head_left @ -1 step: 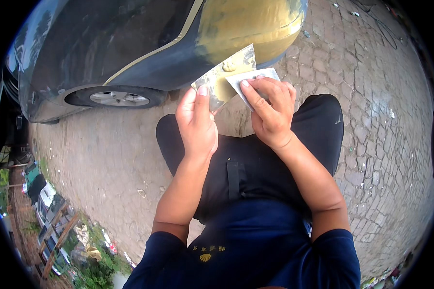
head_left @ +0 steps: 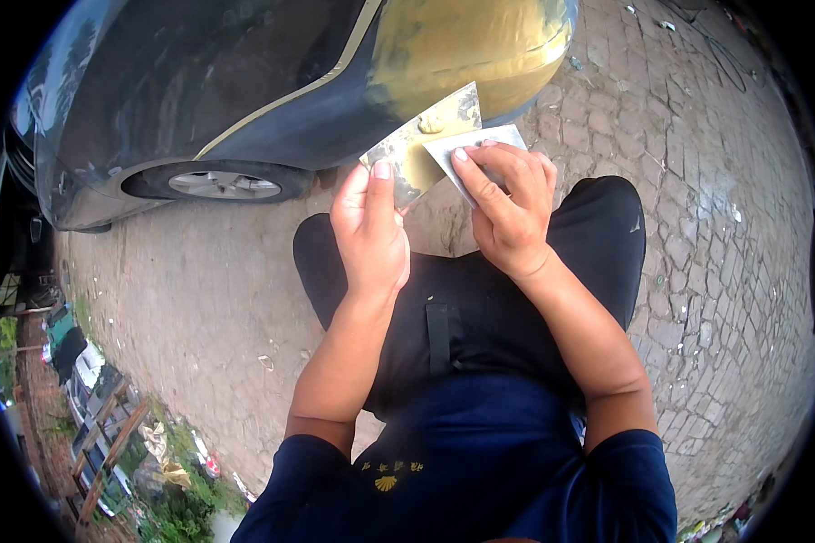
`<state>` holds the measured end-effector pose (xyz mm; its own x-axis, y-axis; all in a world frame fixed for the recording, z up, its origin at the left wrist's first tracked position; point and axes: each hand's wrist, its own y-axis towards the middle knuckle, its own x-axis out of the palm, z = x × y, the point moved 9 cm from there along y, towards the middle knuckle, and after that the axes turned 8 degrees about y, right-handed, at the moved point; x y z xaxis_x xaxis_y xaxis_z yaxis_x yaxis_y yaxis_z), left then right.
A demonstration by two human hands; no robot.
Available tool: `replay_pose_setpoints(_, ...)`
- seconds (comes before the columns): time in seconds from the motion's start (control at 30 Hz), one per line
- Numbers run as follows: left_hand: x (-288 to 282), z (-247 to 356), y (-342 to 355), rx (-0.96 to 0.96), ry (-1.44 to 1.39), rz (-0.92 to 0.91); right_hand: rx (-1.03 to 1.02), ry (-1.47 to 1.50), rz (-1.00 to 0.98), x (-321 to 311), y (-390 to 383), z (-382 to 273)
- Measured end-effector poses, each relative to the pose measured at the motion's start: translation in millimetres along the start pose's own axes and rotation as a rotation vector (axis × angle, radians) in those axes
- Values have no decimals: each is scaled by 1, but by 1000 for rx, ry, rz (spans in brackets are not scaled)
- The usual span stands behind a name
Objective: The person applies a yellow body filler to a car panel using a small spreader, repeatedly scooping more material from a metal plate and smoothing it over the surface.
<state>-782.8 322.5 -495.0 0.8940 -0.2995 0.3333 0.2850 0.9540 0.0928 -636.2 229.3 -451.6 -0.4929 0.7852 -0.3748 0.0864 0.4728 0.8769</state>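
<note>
Left hand [head_left: 371, 233]: gripping the lower left corner of a thin, grey, four-cornered metal-looking plate [head_left: 467, 103], thumb on top; this corner hold seems chosen to leave most of the face free.
Right hand [head_left: 516, 213]: closed on a smaller-looking, silvery flat blade [head_left: 445, 147], fingertips spread over its upper face, probably to press evenly and steer the edge.
Plate and blade: in front of the knees, between the two hands; the blade's left corner overlaps the plate in view, though whether they touch I cannot tell.
Yellow paste: a soft lump [head_left: 430, 124] near the plate's upper edge and a smear [head_left: 416, 168] beside the blade; the plate's face is turned up, likely so the paste does not slide off.
Knees: black trousers [head_left: 598, 237] spread wide, apparently giving the forearms room.
Car: a dark, glossy car body [head_left: 281, 77] just beyond the hands, its rounded corner bearing a broad yellow coating [head_left: 466, 50].
Ground: grey-brown stone paving [head_left: 697, 244] all around.
</note>
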Motion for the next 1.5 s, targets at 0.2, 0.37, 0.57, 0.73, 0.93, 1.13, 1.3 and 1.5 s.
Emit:
replay_pose_setpoints(0.2,-5,-4,3,0,88,14,38,67,-33,15,5,5)
replay_pose_setpoints(0.37,-32,-17,22,26,20,54,45,248,-254,37,2,-1)
replay_pose_setpoints(0.57,-85,-79,30,-64,24,27,886,896,442,11,17,126)
replay_pose_setpoints(0.73,-111,-128,17,-252,65,79,672,780,649,-2,78,165)
replay_pose_setpoints(0.93,-107,-125,21,-237,42,57,608,456,671,14,96,156)
replay_pose_setpoints(1.13,-105,-128,19,-238,21,32,470,206,645,53,91,96)
replay_pose_setpoints(1.3,-111,-131,22,-260,51,75,441,313,548,36,90,94)
replay_pose_setpoints(1.5,-109,-127,22,-228,36,80,638,497,685,12,92,162)
